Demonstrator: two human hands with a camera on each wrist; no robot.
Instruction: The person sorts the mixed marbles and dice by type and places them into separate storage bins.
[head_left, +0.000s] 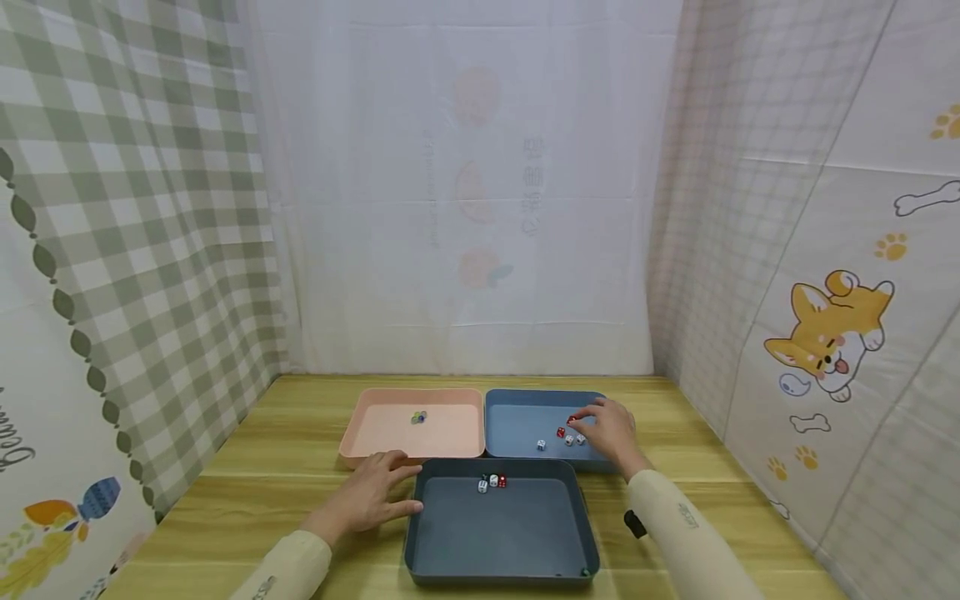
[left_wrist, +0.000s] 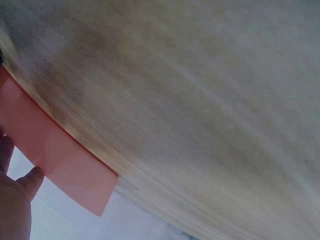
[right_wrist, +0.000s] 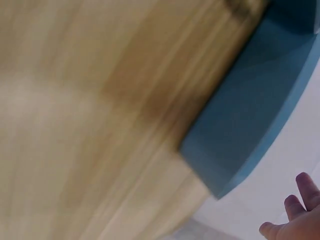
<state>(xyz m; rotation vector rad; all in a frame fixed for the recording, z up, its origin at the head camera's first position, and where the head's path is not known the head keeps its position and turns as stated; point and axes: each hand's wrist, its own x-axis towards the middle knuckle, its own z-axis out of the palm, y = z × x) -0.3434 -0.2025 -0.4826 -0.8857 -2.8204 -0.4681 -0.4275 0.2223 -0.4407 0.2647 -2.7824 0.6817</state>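
Observation:
My right hand reaches over the blue tray at the back right, its thumb and fingertips pinching a red die. Below it in that tray lie another red die and several white dice. My left hand is at the left wall of the dark grey tray, its fingers extended and spread, holding nothing. Near that tray's back wall sit white dice, a red die and a small dark piece partly hidden. A small green piece lies in its front right corner.
A pink tray with several small yellowish and bluish see-through pieces stands at the back left, against the blue tray. All three trays sit close together on a wood-grain table. Curtains hang behind and on both sides.

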